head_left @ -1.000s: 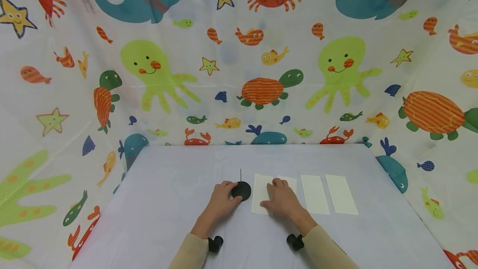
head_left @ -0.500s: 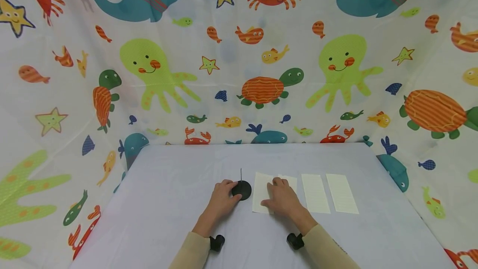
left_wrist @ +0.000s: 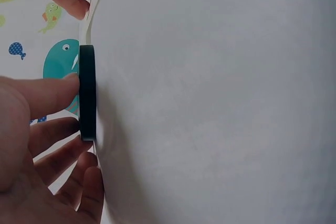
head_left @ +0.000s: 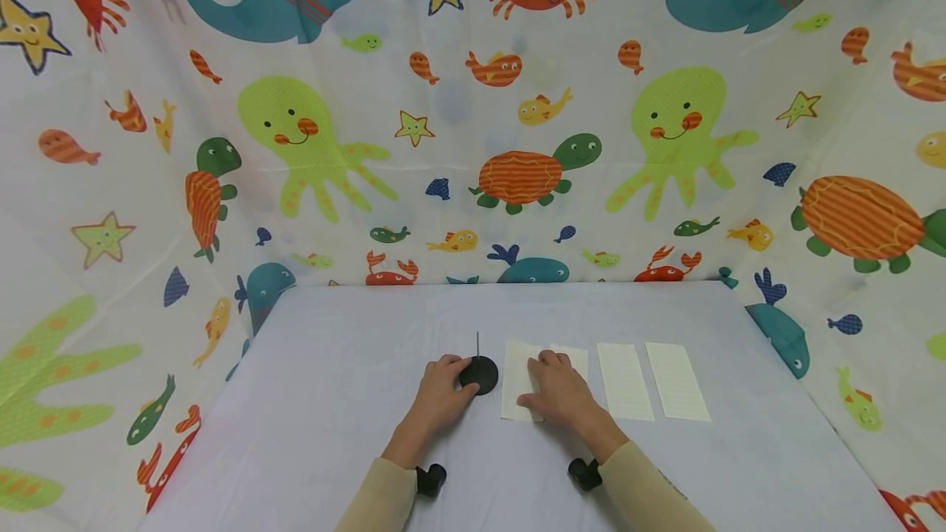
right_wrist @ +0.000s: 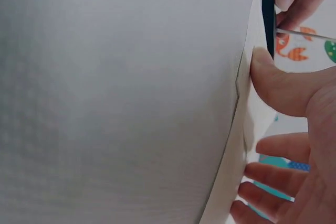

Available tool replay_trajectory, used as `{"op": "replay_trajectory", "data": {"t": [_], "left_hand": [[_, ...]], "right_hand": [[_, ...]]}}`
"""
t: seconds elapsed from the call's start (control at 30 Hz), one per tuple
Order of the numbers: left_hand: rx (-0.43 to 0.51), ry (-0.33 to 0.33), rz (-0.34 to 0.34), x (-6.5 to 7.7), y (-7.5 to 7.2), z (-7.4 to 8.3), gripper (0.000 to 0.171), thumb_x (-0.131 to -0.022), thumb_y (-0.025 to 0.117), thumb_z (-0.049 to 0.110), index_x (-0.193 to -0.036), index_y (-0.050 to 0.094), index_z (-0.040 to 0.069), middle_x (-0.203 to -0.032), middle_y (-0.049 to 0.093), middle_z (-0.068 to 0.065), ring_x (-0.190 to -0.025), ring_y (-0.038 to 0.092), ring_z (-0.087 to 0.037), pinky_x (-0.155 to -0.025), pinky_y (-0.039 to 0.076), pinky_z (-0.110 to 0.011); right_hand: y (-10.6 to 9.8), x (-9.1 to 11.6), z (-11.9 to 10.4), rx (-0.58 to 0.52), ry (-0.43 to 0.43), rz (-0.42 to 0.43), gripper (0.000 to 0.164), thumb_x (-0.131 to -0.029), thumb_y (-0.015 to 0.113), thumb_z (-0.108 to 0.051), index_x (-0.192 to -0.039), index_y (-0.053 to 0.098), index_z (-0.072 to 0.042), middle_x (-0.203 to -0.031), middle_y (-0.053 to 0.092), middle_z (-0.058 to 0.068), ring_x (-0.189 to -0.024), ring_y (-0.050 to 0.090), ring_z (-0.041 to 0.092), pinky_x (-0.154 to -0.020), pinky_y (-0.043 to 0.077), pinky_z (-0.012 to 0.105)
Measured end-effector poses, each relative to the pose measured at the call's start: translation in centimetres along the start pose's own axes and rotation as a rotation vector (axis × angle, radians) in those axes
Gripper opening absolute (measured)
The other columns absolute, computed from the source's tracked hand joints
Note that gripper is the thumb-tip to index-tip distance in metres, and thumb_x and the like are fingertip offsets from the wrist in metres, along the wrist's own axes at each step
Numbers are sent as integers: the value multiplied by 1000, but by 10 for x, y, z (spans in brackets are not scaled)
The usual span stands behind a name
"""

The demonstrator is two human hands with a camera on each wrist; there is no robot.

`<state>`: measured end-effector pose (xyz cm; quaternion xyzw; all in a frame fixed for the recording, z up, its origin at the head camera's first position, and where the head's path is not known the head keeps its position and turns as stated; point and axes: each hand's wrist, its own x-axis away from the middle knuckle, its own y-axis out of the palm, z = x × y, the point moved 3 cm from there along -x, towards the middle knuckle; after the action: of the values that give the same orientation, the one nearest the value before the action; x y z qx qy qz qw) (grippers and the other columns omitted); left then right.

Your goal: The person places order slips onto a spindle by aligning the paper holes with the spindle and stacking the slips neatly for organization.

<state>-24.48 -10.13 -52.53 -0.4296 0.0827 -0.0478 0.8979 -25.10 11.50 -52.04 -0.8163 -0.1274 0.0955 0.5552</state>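
Note:
A receipt spike (head_left: 484, 376) with a flat round black base and a thin upright rod stands on the white table. My left hand (head_left: 439, 392) grips the base's edge between thumb and fingers. In the left wrist view the base (left_wrist: 87, 93) is seen edge-on, thumb and index fingertip against it. Just right of it lies a cream paper slip (head_left: 517, 376); a second slip (head_left: 575, 360) is partly hidden under my right hand (head_left: 557, 392). That hand rests on them, thumb and fingers spread apart. The right wrist view has the thumb (right_wrist: 270, 74) pressing the paper's surface.
Two more cream slips, one (head_left: 624, 384) nearer and one (head_left: 676, 384) farther right, lie side by side on the white-covered table (head_left: 355, 335). A curtain (head_left: 443, 146) printed with sea animals hangs behind and along both sides.

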Motion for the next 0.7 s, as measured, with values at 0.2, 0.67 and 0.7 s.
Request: {"op": "replay_trajectory", "data": {"t": [0.2, 0.67, 0.7], "left_hand": [[-8, 5, -1, -1, 0, 0, 47, -92, 73, 20, -133, 64, -2, -130, 60, -19, -117, 52, -38, -100, 45, -53], [-18, -7, -6, -1, 3, -2, 48, -92, 74, 20, -134, 64, -1, -131, 59, -17, -118, 52, -36, -101, 45, -52], [-18, -8, -7, 0, 3, -2, 48, -92, 74, 21, -134, 63, 0, -131, 59, -17, -118, 52, -36, -101, 45, -52]], "right_hand": [[0, -4, 4, 22, 18, -46, 81, -83, 83, -43, -142, 53, 5, -151, 44, 24, -137, 40, 44, -111, 37, 55], [-4, -3, 2, 2, 49, -87, 81, -83, 82, -44, -144, 53, 1, -155, 43, 20, -140, 37, 43, -112, 35, 58], [-4, -3, 2, 1, 48, -83, 80, -83, 82, -43, -144, 54, 1, -155, 43, 20, -140, 37, 43, -111, 35, 58]]}}
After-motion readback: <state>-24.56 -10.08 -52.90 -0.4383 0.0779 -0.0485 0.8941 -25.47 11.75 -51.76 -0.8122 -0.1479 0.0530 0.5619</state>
